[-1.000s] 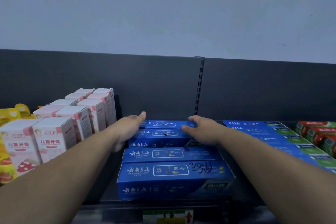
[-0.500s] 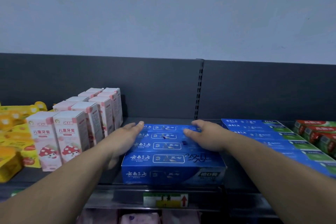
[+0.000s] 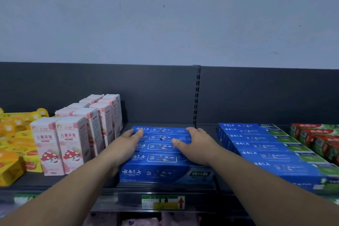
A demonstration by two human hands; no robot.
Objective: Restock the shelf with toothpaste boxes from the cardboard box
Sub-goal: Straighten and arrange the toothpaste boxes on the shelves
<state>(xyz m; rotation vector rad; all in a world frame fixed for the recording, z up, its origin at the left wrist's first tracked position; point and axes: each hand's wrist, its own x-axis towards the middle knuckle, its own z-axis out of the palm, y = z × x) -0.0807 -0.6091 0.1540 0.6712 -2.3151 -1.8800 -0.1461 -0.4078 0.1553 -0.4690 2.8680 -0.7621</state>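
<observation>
The blue toothpaste boxes [image 3: 165,159] lay flat in a tight row at the middle of the shelf [image 3: 42,181], between the pink boxes [image 3: 73,139] and another blue row [image 3: 266,149]. The left hand [image 3: 126,143] pressed against their left ends, fingers straight and together. The right hand [image 3: 195,146] rested on top near the right ends, fingers lightly bent, thumb spread apart.

云南三七 on blue toothpaste boxes [image 3: 165,172]; 儿童牙膏 on pink boxes [image 3: 67,145]; red arrow on shelf tag [image 3: 163,202]
</observation>
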